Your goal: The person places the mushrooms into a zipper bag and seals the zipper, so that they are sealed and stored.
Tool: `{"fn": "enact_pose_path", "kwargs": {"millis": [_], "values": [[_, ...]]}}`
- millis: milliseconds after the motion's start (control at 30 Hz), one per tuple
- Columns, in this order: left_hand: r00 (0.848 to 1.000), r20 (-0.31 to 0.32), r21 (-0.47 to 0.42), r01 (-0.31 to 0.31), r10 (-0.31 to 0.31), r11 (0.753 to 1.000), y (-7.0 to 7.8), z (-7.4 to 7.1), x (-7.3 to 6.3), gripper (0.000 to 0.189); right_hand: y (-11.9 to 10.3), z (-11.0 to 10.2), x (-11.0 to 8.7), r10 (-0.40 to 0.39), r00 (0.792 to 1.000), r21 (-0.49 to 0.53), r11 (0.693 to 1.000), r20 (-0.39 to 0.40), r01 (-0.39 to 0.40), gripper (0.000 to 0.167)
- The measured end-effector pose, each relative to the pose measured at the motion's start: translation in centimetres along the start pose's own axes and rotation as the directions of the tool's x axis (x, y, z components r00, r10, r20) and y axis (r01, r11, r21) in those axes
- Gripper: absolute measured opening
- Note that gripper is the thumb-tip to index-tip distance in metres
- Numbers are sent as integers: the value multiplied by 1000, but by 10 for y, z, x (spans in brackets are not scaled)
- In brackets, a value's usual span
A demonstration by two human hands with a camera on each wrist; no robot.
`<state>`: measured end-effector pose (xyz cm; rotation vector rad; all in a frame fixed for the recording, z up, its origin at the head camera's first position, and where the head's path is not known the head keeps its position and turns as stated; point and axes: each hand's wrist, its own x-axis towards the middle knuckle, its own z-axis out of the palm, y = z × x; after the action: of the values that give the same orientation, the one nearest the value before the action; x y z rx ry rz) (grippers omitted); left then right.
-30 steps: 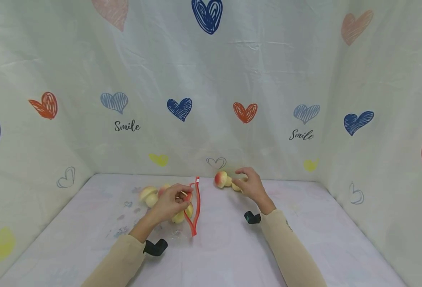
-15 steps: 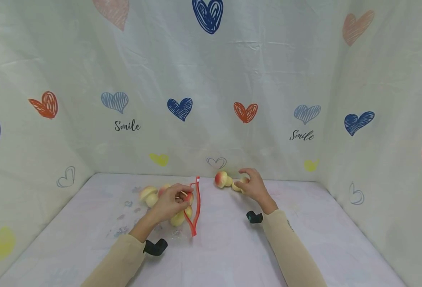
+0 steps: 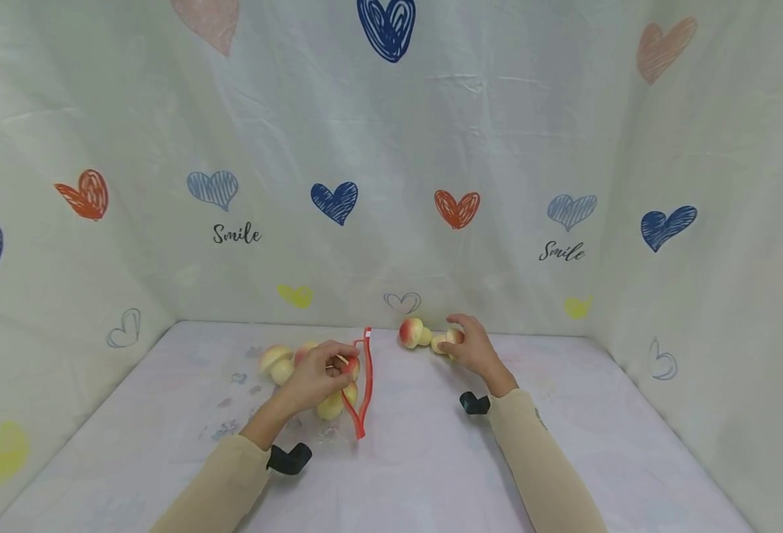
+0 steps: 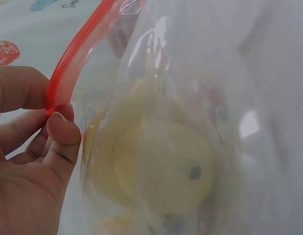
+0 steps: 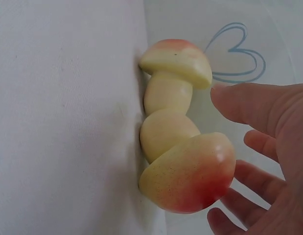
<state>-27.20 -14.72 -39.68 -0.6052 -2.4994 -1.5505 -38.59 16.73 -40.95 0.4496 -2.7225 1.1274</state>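
My left hand (image 3: 314, 377) pinches the red zip edge (image 4: 75, 54) of a clear plastic bag between thumb and fingers. Yellow toy mushrooms (image 4: 166, 166) with red-tinged caps show through the film, partly behind the hand in the head view. At the back of the table, two more such mushrooms lie stem to stem. My right hand (image 3: 476, 349) reaches round the cap of the nearer mushroom (image 5: 195, 176), fingers spread and thumb apart from it. The farther mushroom (image 5: 173, 63) lies just beyond, its cap toward the left in the head view.
A white cloth with faint prints covers the table (image 3: 418, 459). Right behind the two loose mushrooms rises a white curtain (image 3: 391, 259) printed with hearts, which also closes off both sides. Black wrist cameras (image 3: 289, 459) stick out from both sleeves.
My right hand has shifted a little to the right, and the nearer mushroom's cap now shows between its fingers. The left hand and bag have stayed nearly still.
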Motion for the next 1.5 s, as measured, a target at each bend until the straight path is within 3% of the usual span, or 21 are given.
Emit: {"fn": "enact_pose_path", "kwargs": {"millis": [533, 1033, 1300, 1500], "values": [[1000, -1, 3, 3, -3, 1000, 1, 0, 2, 36, 1, 2, 0, 23, 1000, -3, 1000, 9, -23, 53], [999, -4, 20, 46, -46, 999, -3, 2, -1, 36, 7, 6, -3, 43, 999, -11, 999, -4, -43, 52], [1000, 4, -25, -18, 18, 1000, -2, 0, -3, 36, 8, 6, -2, 85, 996, 4, 996, 5, -85, 51], [1000, -2, -40, -26, 26, 999, -1, 1, -3, 36, 7, 5, -2, 78, 997, -8, 997, 4, -78, 52]]}}
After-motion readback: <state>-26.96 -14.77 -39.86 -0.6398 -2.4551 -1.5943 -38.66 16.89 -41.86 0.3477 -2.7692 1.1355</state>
